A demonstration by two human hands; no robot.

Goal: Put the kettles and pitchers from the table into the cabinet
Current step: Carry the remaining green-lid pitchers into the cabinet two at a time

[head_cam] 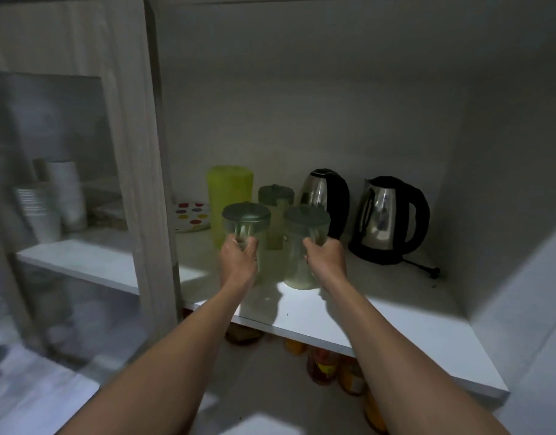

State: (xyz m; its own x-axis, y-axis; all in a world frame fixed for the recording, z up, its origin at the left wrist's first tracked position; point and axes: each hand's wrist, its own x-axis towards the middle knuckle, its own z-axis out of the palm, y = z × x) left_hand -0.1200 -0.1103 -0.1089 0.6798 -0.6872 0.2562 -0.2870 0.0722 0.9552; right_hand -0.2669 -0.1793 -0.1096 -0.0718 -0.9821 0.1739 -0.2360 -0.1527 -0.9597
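Observation:
Both my arms reach into the open cabinet. My left hand [239, 260] grips the handle of a clear pitcher with a green lid [246, 215], standing on the white shelf [380, 328]. My right hand [327, 262] grips the handle of a second clear green-lidded pitcher [306, 219] beside it. Behind and between them stands a third green-lidded pitcher [276, 194]. A tall lime-green pitcher [228, 193] stands at the back left. Two steel kettles with black handles stand to the right: one [325, 196] behind the right pitcher, the other [391, 218] on its black base.
A polka-dot plate [191, 216] lies at the shelf's back left. The kettle's cord and plug [427, 271] trail right. A glass door [66, 199] on the left shows stacked white cups [55, 202]. Jars and bottles [327, 364] stand on the level below. The cabinet's right wall [490, 183] is close.

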